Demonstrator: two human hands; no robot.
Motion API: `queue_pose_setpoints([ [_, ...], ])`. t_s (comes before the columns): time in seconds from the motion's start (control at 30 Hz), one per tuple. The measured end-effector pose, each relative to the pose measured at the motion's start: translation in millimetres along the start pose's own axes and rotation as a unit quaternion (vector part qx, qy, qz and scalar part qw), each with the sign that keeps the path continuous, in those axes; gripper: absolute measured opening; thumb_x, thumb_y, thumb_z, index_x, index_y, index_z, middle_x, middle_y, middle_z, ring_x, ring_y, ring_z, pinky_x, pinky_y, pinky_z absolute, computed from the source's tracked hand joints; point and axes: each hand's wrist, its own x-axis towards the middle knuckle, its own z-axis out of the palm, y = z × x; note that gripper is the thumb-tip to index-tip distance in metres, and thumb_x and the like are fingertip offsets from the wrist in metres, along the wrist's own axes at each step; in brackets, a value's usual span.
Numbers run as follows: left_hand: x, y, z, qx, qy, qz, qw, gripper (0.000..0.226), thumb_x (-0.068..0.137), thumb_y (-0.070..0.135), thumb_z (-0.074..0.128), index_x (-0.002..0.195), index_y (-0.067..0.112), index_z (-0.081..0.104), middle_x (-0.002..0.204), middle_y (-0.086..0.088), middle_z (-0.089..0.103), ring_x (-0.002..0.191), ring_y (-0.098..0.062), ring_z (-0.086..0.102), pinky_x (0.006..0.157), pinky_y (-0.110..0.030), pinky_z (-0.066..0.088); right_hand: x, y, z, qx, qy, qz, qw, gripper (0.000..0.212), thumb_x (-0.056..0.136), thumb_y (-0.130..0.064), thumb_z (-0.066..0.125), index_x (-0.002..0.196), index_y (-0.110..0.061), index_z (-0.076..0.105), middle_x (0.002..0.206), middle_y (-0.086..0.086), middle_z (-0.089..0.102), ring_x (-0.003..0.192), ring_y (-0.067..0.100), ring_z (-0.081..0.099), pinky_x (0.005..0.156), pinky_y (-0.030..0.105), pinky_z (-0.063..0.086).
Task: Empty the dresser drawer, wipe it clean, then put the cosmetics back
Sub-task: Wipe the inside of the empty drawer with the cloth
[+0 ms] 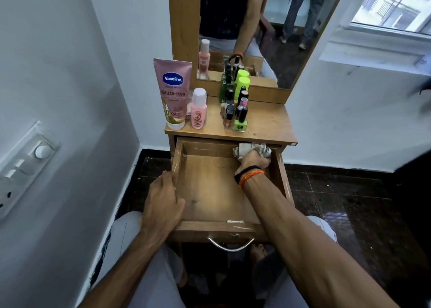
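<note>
So the drawer is pulled all the way out and it's bare inside, nothing but wood showing. The right hand is clenched around a balled-up whitish cloth and has it jammed into the drawer's far right corner, right under the front edge of the dresser top. The left hand is curled over the drawer's left wall near the front corner, gripping it to steady the thing.

All the cosmetics are parked up on the dresser top: a big pink Vaseline tube standing on its cap at the front left corner, a small pink bottle just beside it, and a tight cluster of nail polish bottles running from the mirror toward the front edge, with a green one sitting basically right on that edge.

Honestly that's what I'd worry about. The scrubbing is happening directly below that green polish, so a hard shove or a knuckle bumping the underside could shake the whole dresser and drop a bottle straight into the drawer or onto the dark tile floor. The tall tube looks tippy too. Also the drawer's so far out that leaning on it might pull it off its runners.
</note>
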Motion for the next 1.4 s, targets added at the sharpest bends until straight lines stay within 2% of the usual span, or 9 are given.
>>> queue_pose_setpoints([
  [0.2,0,3,-3,0.022,-0.011,0.005,1.0,0.043,0.083,-0.002,0.054,0.125,0.007,0.053,0.09,0.001,0.058,0.071,-0.013,0.053,0.056,-0.007,0.031,-29,30,23,-0.089,-0.027,-0.016,0.996,0.037,0.1,-0.018,0.058,0.133,-0.001,0.056,0.129,0.015,0.065,0.113,0.027,0.066,0.094,0.031,0.051],
  [0.37,0,3,-5,0.012,-0.017,-0.01,1.0,0.042,0.082,0.0,0.051,0.122,0.011,0.053,0.086,0.0,0.06,0.07,-0.016,0.056,0.059,-0.022,0.04,-81,63,55,0.008,-0.231,0.134,0.964,0.02,0.1,-0.004,0.056,0.119,-0.002,0.06,0.123,0.017,0.067,0.088,0.025,0.067,0.093,0.041,0.058],
  [0.43,1,3,-6,0.008,-0.02,-0.013,1.0,0.042,0.083,0.001,0.051,0.123,0.012,0.052,0.084,0.004,0.056,0.068,-0.011,0.051,0.056,-0.02,0.036,-85,63,62,0.037,-0.249,0.165,0.954,0.02,0.101,-0.001,0.052,0.119,-0.001,0.058,0.13,0.018,0.064,0.097,0.028,0.068,0.092,0.039,0.056],
  [0.6,3,5,-6,0.014,-0.026,-0.031,0.999,0.052,0.081,-0.001,0.052,0.132,0.011,0.049,0.092,0.0,0.057,0.075,-0.013,0.048,0.066,-0.026,0.04,-50,42,38,0.056,-0.244,0.179,0.951,0.036,0.105,-0.003,0.039,0.14,-0.001,0.045,0.147,0.021,0.048,0.134,0.034,0.051,0.105,0.043,0.048],
  [0.9,0,6,-7,0.011,-0.036,-0.012,0.999,0.053,0.084,-0.004,0.055,0.135,0.007,0.049,0.091,0.001,0.06,0.059,0.004,0.041,0.041,-0.004,0.036,-13,27,7,0.097,-0.067,0.079,0.99,0.009,0.094,-0.002,0.058,0.1,-0.001,0.064,0.111,0.018,0.071,0.084,0.024,0.07,0.083,0.042,0.062],
  [1.03,2,4,-7,0.007,-0.028,-0.023,0.999,0.055,0.084,-0.003,0.052,0.138,0.01,0.047,0.093,0.0,0.061,0.071,-0.009,0.051,0.061,-0.01,0.04,-25,46,22,-0.005,-0.085,0.049,0.995,0.025,0.091,0.0,0.06,0.115,0.005,0.064,0.096,0.013,0.07,0.083,0.027,0.071,0.085,0.047,0.061],
  [1.13,4,3,-7,0.004,-0.028,-0.038,0.999,0.057,0.085,-0.002,0.05,0.14,0.012,0.046,0.103,-0.007,0.066,0.082,-0.015,0.057,0.072,-0.023,0.044,-37,53,32,-0.049,-0.176,0.09,0.979,0.028,0.094,0.004,0.056,0.122,0.002,0.061,0.107,0.016,0.071,0.094,0.03,0.072,0.086,0.046,0.06],
  [1.3,6,2,-10,-0.005,-0.021,-0.049,0.999,0.057,0.085,-0.002,0.047,0.141,0.011,0.048,0.111,-0.008,0.07,0.086,-0.015,0.059,0.078,-0.023,0.044,-40,61,38,-0.13,-0.274,0.094,0.948,0.031,0.095,0.006,0.057,0.125,0.001,0.061,0.12,0.017,0.07,0.096,0.025,0.07,0.06,0.034,0.056],
  [1.4,6,6,-10,-0.01,-0.016,-0.06,0.998,0.057,0.083,-0.003,0.046,0.138,0.013,0.052,0.111,-0.005,0.07,0.099,-0.024,0.067,0.078,-0.024,0.045,-28,68,32,-0.204,-0.333,0.05,0.919,0.026,0.094,0.005,0.061,0.119,0.002,0.065,0.121,0.018,0.07,0.095,0.024,0.068,0.083,0.042,0.06],
])
